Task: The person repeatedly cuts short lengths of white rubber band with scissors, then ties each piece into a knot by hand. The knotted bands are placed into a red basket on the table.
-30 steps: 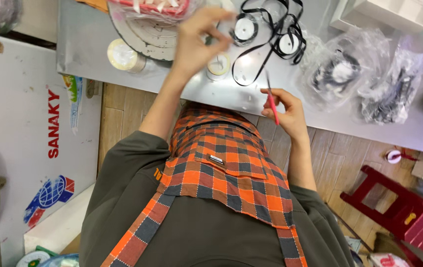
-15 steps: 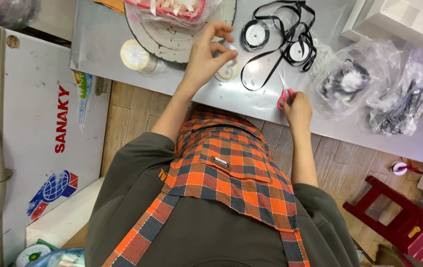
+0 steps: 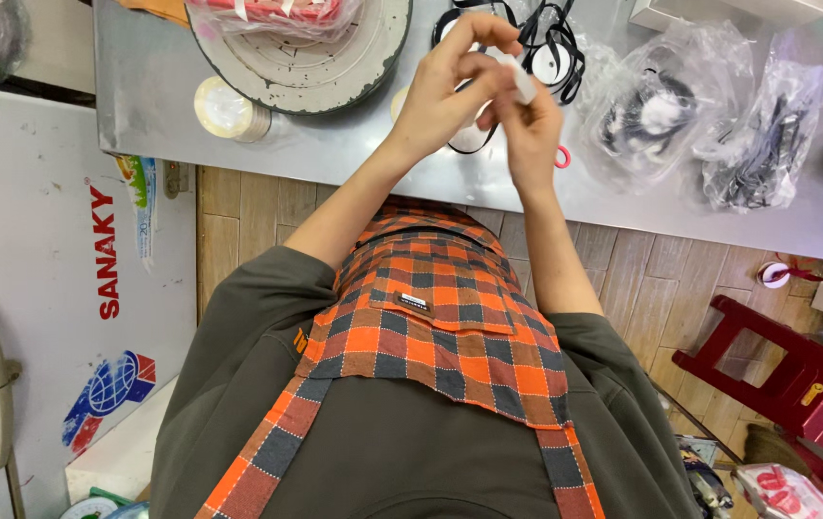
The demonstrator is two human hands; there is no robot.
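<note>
Hands meet above the steel table (image 3: 152,115): the left hand (image 3: 450,82) and right hand (image 3: 527,130) pinch a small white piece (image 3: 519,85) between their fingertips, too small to make out further. Behind them, glossy black ribbon (image 3: 551,38) loops around white spools, partly hidden by the fingers. A pink scissors handle (image 3: 561,156) peeks out beside the right wrist; its blades are covered. Left sits a roll of clear tape (image 3: 227,108) beside a round grey disc (image 3: 335,67). Crinkled plastic bags (image 3: 681,106) lie right. A red stool (image 3: 777,380) stands on the wood-look floor.
</note>
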